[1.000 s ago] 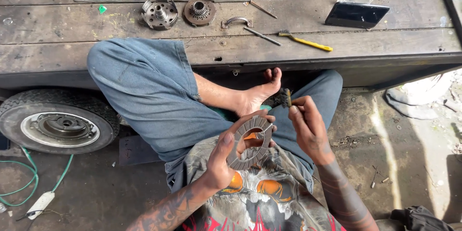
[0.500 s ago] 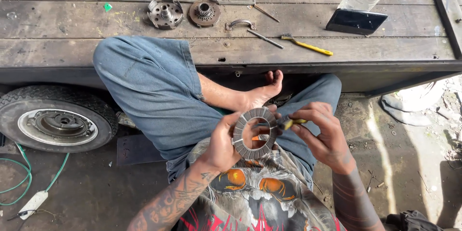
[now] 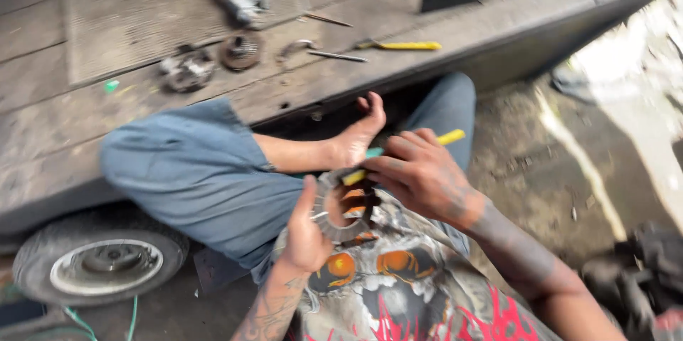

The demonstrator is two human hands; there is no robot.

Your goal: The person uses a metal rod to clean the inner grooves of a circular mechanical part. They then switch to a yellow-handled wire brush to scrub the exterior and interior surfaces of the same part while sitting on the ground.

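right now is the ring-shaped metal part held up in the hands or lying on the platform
Held up: the left hand grips the ring-shaped metal part above the lap, clear of the wooden platform.

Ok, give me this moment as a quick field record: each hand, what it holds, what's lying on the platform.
left hand: grips ring-shaped metal disc
right hand: holds yellow-handled tool against the disc
posture: seated, bare foot up
wooden platform: two round metal parts, yellow-handled screwdriver, thin rod
below: small wheel
image: motion-blurred

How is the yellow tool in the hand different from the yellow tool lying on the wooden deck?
The yellow tool in the right hand is gripped, mostly hidden, against the ring-shaped part. The yellow-handled tool on the deck lies flat, untouched, fully visible. Both have yellow handles.
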